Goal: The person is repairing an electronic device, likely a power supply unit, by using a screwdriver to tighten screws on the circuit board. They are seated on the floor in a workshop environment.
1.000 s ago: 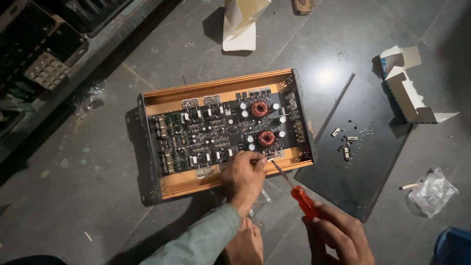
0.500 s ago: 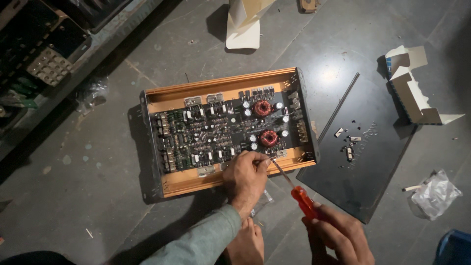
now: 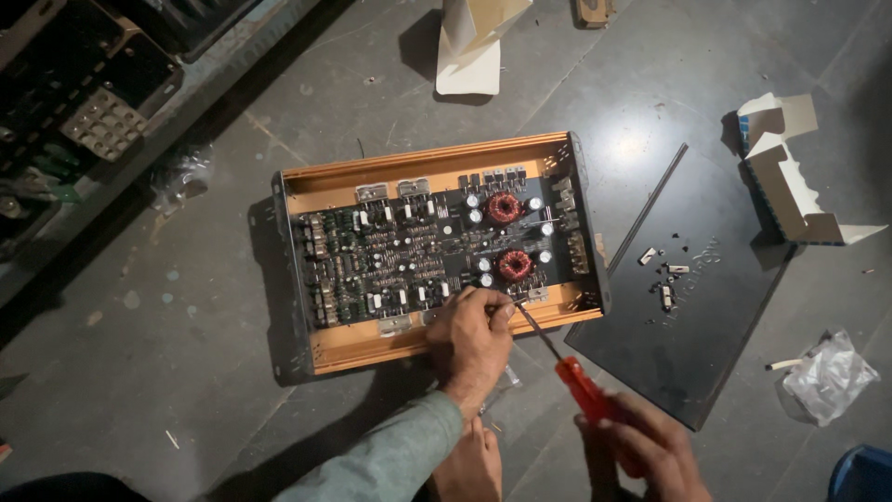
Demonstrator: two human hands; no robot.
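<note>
Head view: I see the open orange metal amplifier chassis [image 3: 437, 251] lying flat on the grey stone floor [image 3: 139, 372], centre of the frame, its dark green circuit board [image 3: 418, 256] exposed and two red-wound toroid coils [image 3: 505, 206] toward its right side. My left hand [image 3: 469, 339] rests on the lower edge of the chassis, lower centre, fingers curled and pinched together at the board's lower right corner; I cannot tell what, if anything, they pinch. My right hand [image 3: 641, 446], lower right of the frame, is clenched around the handle of the red-handled screwdriver [image 3: 557, 358]. The shaft runs up and left, and its tip meets the chassis just beside the left fingertips. To the right, the flat black metal cover plate [image 3: 688, 316] lies on the floor, touching the chassis corner, with several small loose screws [image 3: 664, 279] on it. A torn white cardboard box [image 3: 790, 177] lies at upper right, and a crumpled clear plastic bag [image 3: 827, 376] at right.
</note>
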